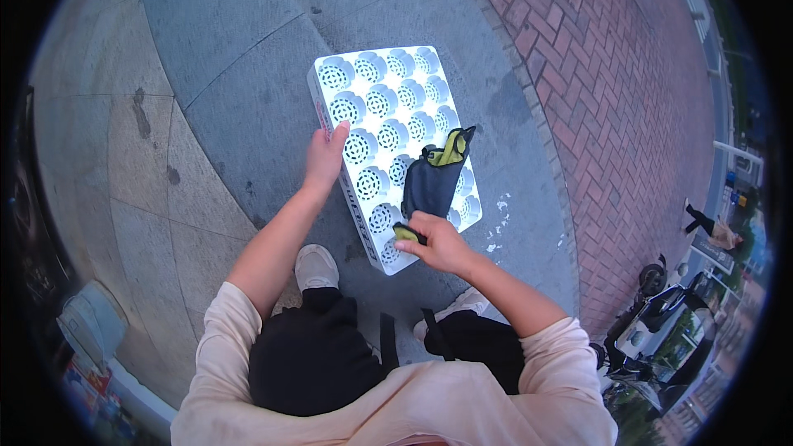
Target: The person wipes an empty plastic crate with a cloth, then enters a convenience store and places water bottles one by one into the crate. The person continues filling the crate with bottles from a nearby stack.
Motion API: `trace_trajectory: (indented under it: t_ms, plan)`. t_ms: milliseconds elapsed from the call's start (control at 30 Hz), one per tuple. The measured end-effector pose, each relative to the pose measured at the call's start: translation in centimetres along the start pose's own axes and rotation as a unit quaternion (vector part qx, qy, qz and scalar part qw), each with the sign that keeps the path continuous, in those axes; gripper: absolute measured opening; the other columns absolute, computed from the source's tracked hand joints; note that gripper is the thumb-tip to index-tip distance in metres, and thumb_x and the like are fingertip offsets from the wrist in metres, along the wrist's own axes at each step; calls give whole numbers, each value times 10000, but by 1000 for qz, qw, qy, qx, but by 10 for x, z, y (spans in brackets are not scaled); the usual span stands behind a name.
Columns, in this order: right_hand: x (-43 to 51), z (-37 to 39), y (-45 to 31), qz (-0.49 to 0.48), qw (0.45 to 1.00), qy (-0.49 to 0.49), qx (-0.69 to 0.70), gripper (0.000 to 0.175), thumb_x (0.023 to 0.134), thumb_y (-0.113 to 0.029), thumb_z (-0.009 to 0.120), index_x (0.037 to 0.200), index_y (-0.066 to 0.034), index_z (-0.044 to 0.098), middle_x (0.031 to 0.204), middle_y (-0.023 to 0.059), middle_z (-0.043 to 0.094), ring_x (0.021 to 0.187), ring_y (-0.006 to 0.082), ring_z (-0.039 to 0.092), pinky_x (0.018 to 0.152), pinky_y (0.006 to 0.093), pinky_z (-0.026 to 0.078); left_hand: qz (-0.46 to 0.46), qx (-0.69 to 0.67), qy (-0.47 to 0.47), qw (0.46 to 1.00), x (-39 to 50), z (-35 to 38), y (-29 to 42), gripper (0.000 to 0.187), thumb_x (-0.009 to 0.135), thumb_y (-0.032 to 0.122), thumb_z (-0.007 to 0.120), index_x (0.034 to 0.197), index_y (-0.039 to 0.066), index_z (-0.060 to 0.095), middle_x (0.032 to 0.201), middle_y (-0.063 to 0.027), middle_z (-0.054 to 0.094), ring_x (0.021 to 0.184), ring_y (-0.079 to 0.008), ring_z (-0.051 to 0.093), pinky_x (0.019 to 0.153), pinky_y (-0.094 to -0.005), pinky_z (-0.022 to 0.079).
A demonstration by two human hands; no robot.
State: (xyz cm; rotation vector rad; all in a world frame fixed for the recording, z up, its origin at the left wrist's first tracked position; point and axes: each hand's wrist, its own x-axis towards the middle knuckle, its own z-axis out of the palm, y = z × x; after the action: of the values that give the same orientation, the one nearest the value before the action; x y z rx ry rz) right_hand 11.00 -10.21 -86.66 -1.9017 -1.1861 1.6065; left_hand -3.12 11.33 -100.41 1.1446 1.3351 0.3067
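Observation:
A white plastic crate [381, 121] with rows of round, slotted-bottom compartments lies in front of me, tilted in view. My left hand [327, 152] grips its left long side, thumb over the top rim. My right hand [440, 241] holds a dark cloth [430, 186] with a yellow-green inner face, bunched in the fist. Part of the cloth spreads over the crate's lower right compartments and hides some of them. The crate's left side wall bears printed writing. Whether the crate rests on the ground or is held above it, I cannot tell.
Grey pavement [248, 62] lies around the crate, bordered at right by red herringbone brick [576, 62]. My shoes [316, 268] are just below the crate. A scooter [657, 328] stands at lower right; a person [718, 232] is beyond it. A pale blue object [93, 322] is at lower left.

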Motion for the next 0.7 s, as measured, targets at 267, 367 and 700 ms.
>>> trace_trajectory:
  t_ms: [267, 367, 700]
  plan:
    - [-29, 49, 5, -217, 898, 48, -380, 549, 926, -556, 529, 1002, -34, 681, 1058, 59, 501, 974, 209, 473, 793, 370, 352, -7, -66, -26, 997, -5, 2, 12, 581, 942, 466, 649, 1119, -87, 615, 1074, -171, 698, 986, -225, 663, 885, -340, 503]
    - [-28, 54, 7, -175, 872, 40, -456, 566, 921, -569, 527, 974, -30, 693, 1027, 52, 501, 950, 208, 469, 787, 353, 350, 5, -40, -36, 999, -9, 0, 13, 494, 990, 433, 601, 1113, -45, 613, 1057, -110, 689, 946, -154, 634, 859, -298, 491]
    - [-14, 49, 2, -129, 946, -58, -292, 245, 776, -269, 768, 832, -42, 695, 925, 82, 581, 944, 242, 572, 826, 389, 394, -13, -45, 3, 999, -6, 6, 11, 551, 940, 451, 655, 1110, -72, 631, 1064, -175, 703, 987, -223, 664, 875, -341, 500]
